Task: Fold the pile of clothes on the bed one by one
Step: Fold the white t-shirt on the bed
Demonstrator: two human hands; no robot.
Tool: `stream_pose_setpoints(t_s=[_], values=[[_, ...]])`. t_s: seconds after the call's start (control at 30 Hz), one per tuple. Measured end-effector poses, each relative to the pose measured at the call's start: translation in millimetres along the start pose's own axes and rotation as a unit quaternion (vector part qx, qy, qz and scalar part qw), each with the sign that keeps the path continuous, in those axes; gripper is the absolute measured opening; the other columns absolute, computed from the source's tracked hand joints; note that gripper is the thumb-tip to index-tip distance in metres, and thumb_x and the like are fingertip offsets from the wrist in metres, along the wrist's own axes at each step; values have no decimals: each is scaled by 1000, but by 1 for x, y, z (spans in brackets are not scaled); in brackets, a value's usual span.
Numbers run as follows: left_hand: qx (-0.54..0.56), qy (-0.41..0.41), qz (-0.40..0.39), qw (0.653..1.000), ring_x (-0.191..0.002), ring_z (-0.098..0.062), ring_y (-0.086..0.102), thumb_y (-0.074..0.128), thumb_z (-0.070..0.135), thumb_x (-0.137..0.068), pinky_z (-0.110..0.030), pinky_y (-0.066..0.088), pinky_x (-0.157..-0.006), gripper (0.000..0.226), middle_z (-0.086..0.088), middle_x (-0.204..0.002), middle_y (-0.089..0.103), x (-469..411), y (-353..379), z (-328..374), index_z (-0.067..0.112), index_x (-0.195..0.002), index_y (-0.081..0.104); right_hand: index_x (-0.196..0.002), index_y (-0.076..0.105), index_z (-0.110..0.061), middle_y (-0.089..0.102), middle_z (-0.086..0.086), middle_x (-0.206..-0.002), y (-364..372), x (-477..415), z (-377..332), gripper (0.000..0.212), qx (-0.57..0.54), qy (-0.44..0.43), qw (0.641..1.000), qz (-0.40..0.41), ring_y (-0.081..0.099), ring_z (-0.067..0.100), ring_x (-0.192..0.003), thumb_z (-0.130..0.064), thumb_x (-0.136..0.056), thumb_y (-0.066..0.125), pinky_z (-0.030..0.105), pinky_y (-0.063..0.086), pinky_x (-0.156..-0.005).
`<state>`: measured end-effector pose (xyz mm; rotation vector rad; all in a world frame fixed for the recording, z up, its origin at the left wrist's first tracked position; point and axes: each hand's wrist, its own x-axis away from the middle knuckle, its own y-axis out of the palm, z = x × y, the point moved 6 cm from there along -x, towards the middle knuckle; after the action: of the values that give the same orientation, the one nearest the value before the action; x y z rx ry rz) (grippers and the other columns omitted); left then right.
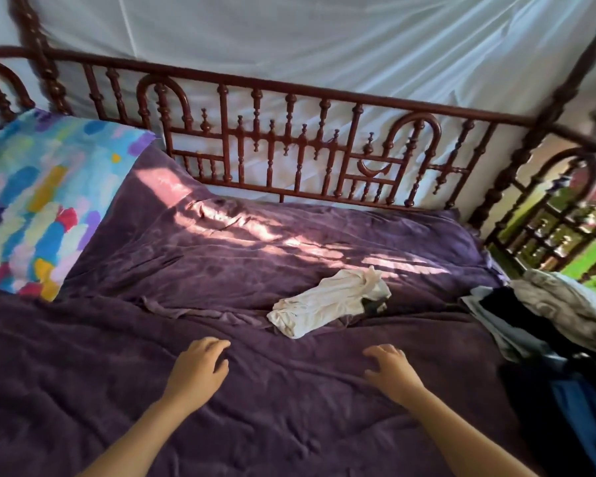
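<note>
Head view: my left grip (200, 363) and right grip (391, 368) rest released on the purple bed (289, 425), low centre of frame, holding nothing. The pile of clothes (547, 315) sits at the right edge; a crumpled white garment (331, 301) lies mid-frame, just beyond both. Likely best: lift one item by its corners, spread it flat, then fold.

garment (329, 302) mid-bed, pile (544, 318) right, pillow (38, 197) left

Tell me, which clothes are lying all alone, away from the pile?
The white garment, alone in the middle of the purple blanket. The grey, black and blue ones are heaped together in the pile at the right edge.
</note>
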<state>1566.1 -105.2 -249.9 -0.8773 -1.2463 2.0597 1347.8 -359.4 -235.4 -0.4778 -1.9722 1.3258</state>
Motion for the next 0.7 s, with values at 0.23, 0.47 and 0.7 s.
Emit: stream_pose_setpoints(t_s=[0.23, 0.47, 0.7], values=[[16, -27, -67, 997, -96, -32, 64, 72, 12, -76, -42, 52, -73, 31, -5, -103, 67, -36, 32, 15, 8, -106, 70, -132, 49, -18, 46, 8, -135, -35, -37, 40, 45, -52, 70, 995, 50, 40, 26, -125, -28, -88, 57, 28, 31, -102], [37, -48, -98, 993, -117, -28, 51, 61, 18, -87, -38, 46, -90, 39, -6, -122, 59, -98, 90, 56, 10, -125, 58, -134, 46, -19, 42, 7, -137, -3, -90, 78, 45, -84, 74, 994, -9, 38, 25, -126, -27, -91, 55, 31, 37, -101], [-24, -12, -160, 987, -69, -24, 66, 88, 24, -48, -31, 50, -45, 41, 1, -82, 65, -135, 207, 89, 14, -84, 71, -136, 43, -20, 43, 2, -138, 41, -184, 134, 43, -116, 81, 989, -49, 38, 21, -127, -27, -94, 50, 31, 39, -98]])
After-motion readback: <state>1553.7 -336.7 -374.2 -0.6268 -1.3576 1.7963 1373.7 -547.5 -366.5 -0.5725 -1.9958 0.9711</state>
